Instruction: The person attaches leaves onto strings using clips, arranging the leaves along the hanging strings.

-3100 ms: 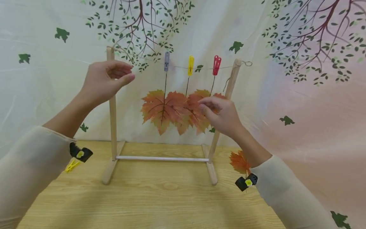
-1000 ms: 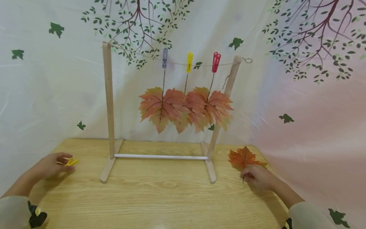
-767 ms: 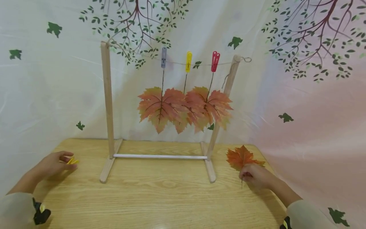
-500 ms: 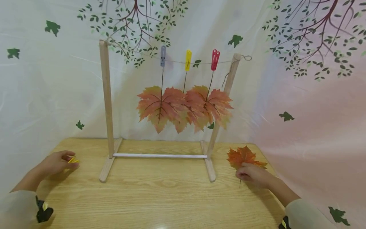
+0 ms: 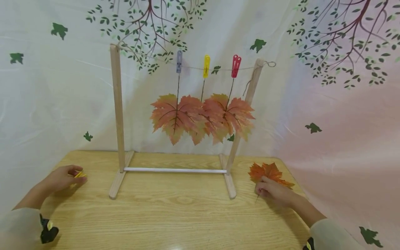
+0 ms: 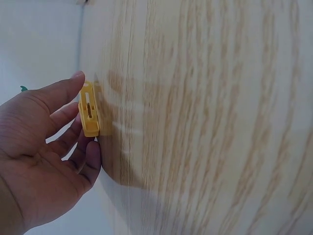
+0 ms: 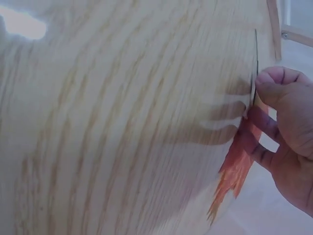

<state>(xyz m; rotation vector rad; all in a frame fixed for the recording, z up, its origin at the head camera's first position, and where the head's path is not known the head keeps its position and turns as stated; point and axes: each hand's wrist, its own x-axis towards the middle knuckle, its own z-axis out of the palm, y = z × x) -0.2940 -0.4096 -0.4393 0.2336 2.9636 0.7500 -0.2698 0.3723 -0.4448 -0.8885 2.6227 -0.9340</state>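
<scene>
At the table's left side my left hand [image 5: 60, 178] holds a yellow clothespin [image 6: 89, 110] between thumb and fingers, close to the tabletop. My right hand [image 5: 275, 191], at the right side, pinches the thin dark stem of an orange artificial maple leaf [image 5: 265, 172]. The leaf lies low over the table, partly hidden behind the fingers; its stem [image 7: 256, 58] sticks out past the fingertips in the right wrist view. Between the hands, a grey clothespin [image 5: 179, 62], a yellow clothespin on the line [image 5: 206, 66] and a red clothespin [image 5: 236, 66] each hold a hanging maple leaf by its stem.
A wooden stand has a left post [image 5: 117, 107], a right post [image 5: 254, 81], a white crossbar [image 5: 175, 170] and a string tied between the posts. It stands on a wood-grain table [image 5: 175, 215]. Behind hangs a pale cloth [image 5: 40, 104] printed with branches and leaves.
Both hands have come down from beside the string to the table. The left has taken the yellow clothespin, the right the leaf's stem. Lately the leaf has turned slightly, its stem end swinging left.
</scene>
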